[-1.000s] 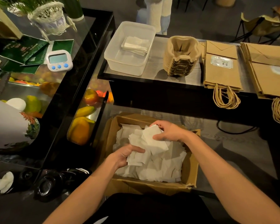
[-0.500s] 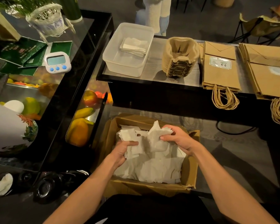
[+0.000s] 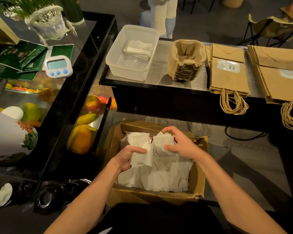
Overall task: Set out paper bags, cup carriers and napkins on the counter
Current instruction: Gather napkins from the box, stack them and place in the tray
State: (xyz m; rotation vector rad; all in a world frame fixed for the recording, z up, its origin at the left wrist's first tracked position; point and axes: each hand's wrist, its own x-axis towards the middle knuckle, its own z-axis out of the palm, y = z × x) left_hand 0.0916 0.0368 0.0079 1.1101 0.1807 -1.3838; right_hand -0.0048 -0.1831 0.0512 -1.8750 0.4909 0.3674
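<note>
Both hands work inside the cardboard box [image 3: 197,181] at the near edge of the view. The left hand [image 3: 125,157] grips a loose sheaf of napkins [image 3: 140,149], thumb across the front. The right hand [image 3: 179,146] curls around the sheaf's right side, fingers pinching its top edge. The sheaf's long axis runs near to far. The destination, the clear tub [image 3: 132,53] on the counter [image 3: 159,78], lies beyond and slightly left, nearer the left hand. Cup carriers [image 3: 186,61] and paper bags [image 3: 228,71] already lie to its right.

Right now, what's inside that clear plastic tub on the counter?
A small stack of folded white napkins lies at the far end of the clear plastic tub; the rest of its floor is bare. Whatever lies under the stack is covered.
</note>
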